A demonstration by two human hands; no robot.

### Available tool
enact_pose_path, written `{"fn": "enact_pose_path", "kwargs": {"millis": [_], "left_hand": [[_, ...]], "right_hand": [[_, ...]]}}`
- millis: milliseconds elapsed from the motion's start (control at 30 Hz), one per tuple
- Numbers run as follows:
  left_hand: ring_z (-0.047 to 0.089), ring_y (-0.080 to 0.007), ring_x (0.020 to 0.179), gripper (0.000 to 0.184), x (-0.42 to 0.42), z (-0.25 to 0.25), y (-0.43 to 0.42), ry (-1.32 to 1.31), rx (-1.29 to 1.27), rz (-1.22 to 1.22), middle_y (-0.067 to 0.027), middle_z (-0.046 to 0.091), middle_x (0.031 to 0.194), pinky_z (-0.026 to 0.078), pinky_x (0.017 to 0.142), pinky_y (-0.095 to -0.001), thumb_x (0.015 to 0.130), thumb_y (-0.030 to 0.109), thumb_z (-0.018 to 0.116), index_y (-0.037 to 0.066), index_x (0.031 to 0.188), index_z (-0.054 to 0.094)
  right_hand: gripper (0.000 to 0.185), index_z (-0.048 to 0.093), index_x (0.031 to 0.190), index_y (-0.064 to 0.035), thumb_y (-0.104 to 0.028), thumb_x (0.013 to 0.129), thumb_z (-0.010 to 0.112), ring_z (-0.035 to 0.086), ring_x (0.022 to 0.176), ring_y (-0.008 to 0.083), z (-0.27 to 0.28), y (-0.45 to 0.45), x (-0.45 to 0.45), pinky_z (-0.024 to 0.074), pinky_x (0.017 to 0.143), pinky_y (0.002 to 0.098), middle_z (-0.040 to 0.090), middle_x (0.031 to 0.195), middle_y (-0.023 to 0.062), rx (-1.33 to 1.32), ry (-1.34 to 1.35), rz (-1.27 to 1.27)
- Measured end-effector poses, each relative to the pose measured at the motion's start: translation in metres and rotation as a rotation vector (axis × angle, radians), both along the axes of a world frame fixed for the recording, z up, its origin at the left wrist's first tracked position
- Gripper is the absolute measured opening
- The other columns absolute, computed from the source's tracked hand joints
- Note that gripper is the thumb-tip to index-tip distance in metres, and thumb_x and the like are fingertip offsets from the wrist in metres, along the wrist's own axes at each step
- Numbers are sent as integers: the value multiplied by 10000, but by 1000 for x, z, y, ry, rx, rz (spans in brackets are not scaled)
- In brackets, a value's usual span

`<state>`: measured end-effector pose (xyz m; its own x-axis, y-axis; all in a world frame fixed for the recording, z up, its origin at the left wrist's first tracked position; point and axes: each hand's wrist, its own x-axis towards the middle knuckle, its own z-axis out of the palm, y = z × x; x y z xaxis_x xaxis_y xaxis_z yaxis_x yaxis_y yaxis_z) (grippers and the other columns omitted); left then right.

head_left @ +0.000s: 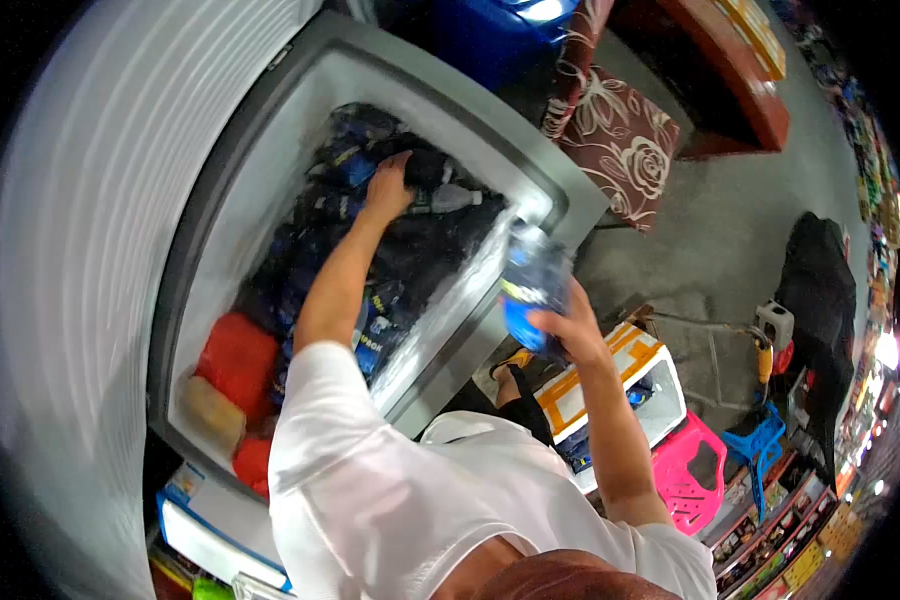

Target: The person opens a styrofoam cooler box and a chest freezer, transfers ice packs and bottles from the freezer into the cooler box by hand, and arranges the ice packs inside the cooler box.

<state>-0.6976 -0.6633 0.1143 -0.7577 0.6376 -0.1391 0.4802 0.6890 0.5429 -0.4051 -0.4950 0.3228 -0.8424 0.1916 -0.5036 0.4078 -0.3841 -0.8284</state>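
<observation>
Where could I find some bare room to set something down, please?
The grey floor looks bare between the floral chair and the white foam box. The freezer is crowded: bottles surround the left hand, and a red bundle and a tan block sit in its near-left corner.

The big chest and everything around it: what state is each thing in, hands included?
Chest: open, bottles piled inside.
Right hand: closed around a blue-labelled bottle.
Blue-labelled bottle: held off the pile, blurred; fill unclear.
Left hand: down among the bottles; grip unclear.
Clear bottle: lying on its side.
Red bundle: resting inside the chest.
Taped white box: partly open, contents showing.
</observation>
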Motion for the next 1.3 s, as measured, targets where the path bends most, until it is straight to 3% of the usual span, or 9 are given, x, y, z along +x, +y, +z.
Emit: {"fn": "enact_pose_path", "kwargs": {"millis": [167, 433, 600, 733, 833, 967, 1100, 1167, 1300], "left_hand": [[460, -375, 1232, 869, -50, -62, 34, 77, -155, -537, -188, 511, 1311, 410, 1021, -447, 611, 101, 769, 106, 1388, 380], [467, -371, 1216, 816, -35, -36, 13, 260, -111, -593, -215, 497, 1326, 356, 1065, -418, 624, 229, 820, -27, 1309, 459], [573, -293, 1078, 577, -54, 26, -47, -540, 261, 261, -155, 577, 1206, 467, 906, -436, 818, 312, 644, -25, 1270, 523], [554, -273, 1076, 621, 95, 195, 21, -1029, 596, 94, -124, 563, 1166, 447, 931, -411, 790, 415, 632, 17, 1250, 503], [561, -267, 1047, 713, 209, 235, 85, -1280, 601, -93, -132, 535, 1174, 455, 932, -414, 777, 444, 648, 18, 1299, 416], [577, -306, 1022, 729, 343, 211, 149, -1482, 296, -78, -133, 579, 1141, 482, 902, -458, 739, 398, 668, 19, 1315, 431], [599, -306, 1007, 711, 488, 160, 192, -1465, -70, -78, -137, 588, 1142, 502, 888, -442, 737, 405, 688, 6, 1283, 471], [616, -270, 986, 623, 551, 138, 210, -1506, -244, -106, -130, 608, 1108, 519, 865, -397, 765, 353, 671, -2, 1248, 504], [623, -194, 908, 511, 669, 96, 253, -1379, -410, -431, -84, 624, 1021, 506, 817, -314, 801, 290, 679, -4, 1195, 539]], "right_hand": [[722, 434, 1319, 11, -140, 680, 733, 614, 1051, 255, 41, 32, 165, 492, 914, 386, 609, 1160, 143, -22, -157, -477], [381, 575, 1089, -2, -280, 839, 653, 669, 709, 215, 14, -25, 437, 565, 649, 338, 675, 881, 114, -110, -445, -1398], [465, 551, 1129, -35, -329, 806, 708, 664, 783, 248, -40, -48, 514, 553, 713, 390, 651, 924, 128, -418, -493, -1890], [430, 594, 1086, -79, -346, 780, 735, 646, 773, 224, -133, -55, 577, 542, 700, 372, 645, 907, 76, -535, -517, -1828], [432, 603, 1077, -96, -354, 763, 750, 640, 843, 244, -199, -35, 616, 530, 774, 429, 656, 979, 86, -768, -431, -1929], [583, 562, 1164, -112, -387, 699, 780, 603, 959, 273, -349, -8, 705, 475, 891, 497, 618, 1095, 91, -1021, -341, -2174], [416, 597, 1068, -133, -340, 741, 750, 609, 901, 282, -376, 57, 752, 507, 826, 481, 622, 1043, 75, -831, 170, -2433], [302, 609, 1033, -131, -295, 798, 703, 624, 831, 242, -355, 80, 765, 530, 757, 433, 632, 965, 56, -999, -89, -2450], [248, 605, 1078, -108, -255, 878, 619, 599, 741, 152, -302, 64, 715, 490, 561, 288, 623, 919, 72, -370, -193, -1808]]}}
